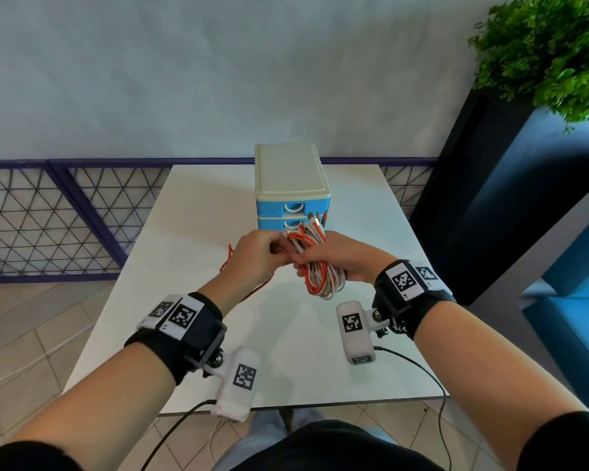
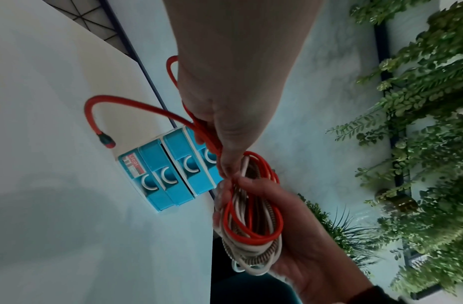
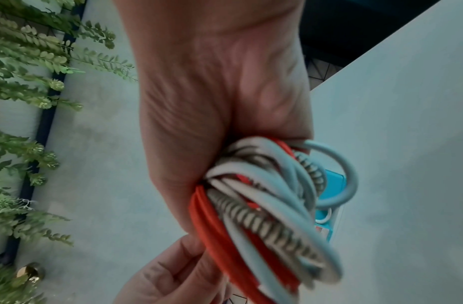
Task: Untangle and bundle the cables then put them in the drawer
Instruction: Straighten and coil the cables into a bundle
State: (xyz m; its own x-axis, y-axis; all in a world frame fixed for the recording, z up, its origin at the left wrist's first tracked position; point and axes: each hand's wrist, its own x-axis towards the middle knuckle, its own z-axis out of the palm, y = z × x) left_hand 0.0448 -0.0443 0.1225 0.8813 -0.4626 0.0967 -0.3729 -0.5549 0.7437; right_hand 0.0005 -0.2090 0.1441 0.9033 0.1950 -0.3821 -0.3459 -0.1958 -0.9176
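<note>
Orange, white and striped braided cords make up the cable bundle (image 1: 315, 263) that my right hand (image 1: 346, 258) holds above the white table (image 1: 198, 212), fingers curled round the middle of the coils so the loops hang out below my fist. My left hand (image 1: 257, 254) sits just beside it, touching the bundle's upper end; its fingers (image 2: 229, 164) are curled and pinch a loose red braided cable (image 2: 137, 107) against the coils. That red cable arcs away from my left hand and its dark-tipped plug hangs free above the table. The bundle's plug ends stick up past my knuckles, in front of the blue drawer unit (image 1: 291, 195). The unit stands near the far edge of the table, its cream top upward, and the drawers I can see are pushed in. A leafy green plant (image 1: 551, 52) hangs at the right.
</note>
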